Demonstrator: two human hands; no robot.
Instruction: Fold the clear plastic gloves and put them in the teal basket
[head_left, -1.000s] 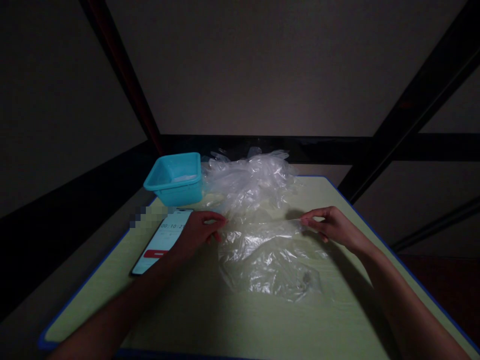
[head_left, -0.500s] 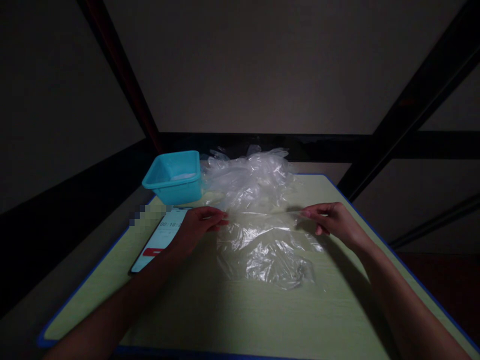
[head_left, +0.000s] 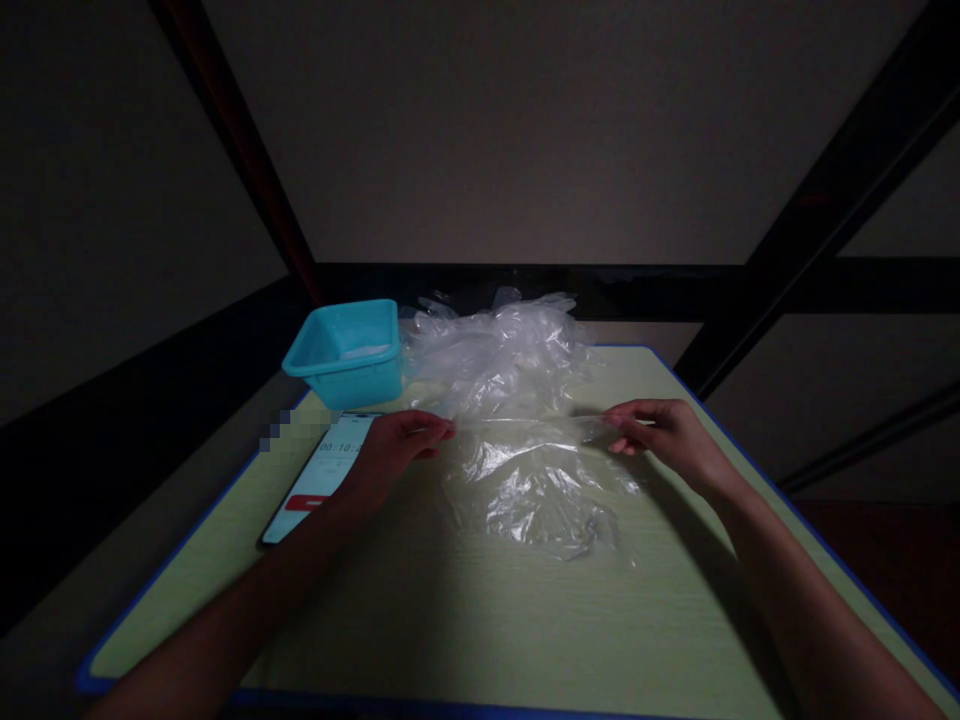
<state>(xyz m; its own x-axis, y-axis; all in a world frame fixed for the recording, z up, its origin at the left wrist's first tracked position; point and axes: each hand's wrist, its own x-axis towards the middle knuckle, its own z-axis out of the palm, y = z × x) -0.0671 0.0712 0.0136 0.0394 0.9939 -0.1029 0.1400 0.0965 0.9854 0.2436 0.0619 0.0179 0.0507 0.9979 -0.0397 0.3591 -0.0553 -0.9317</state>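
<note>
A clear, thin disposable plastic glove point(head_left: 525, 490) is stretched by its straight edge between my two hands, its crinkled body lying toward me over the table. At the left end of that edge, my left hand point(head_left: 409, 440) pinches the film between thumb and fingers. My right hand point(head_left: 656, 435) pinches the other end in the same way, with its lower fingers curled. Just behind the stretched edge rises a loose pile of clear plastic gloves point(head_left: 510, 345), with finger-like tips poking up.
A turquoise plastic basket point(head_left: 356, 385) stands at the back left with something pale inside. Beside my left forearm lies a phone point(head_left: 307, 500) showing a running timer, partly covered by the hand. The pale green table point(head_left: 525, 640) has a blue edge; a wall stands behind it.
The stretched edge of the glove has moved slightly away from me, and its crinkled body has drawn back a little. Both hands keep their pinch.
</note>
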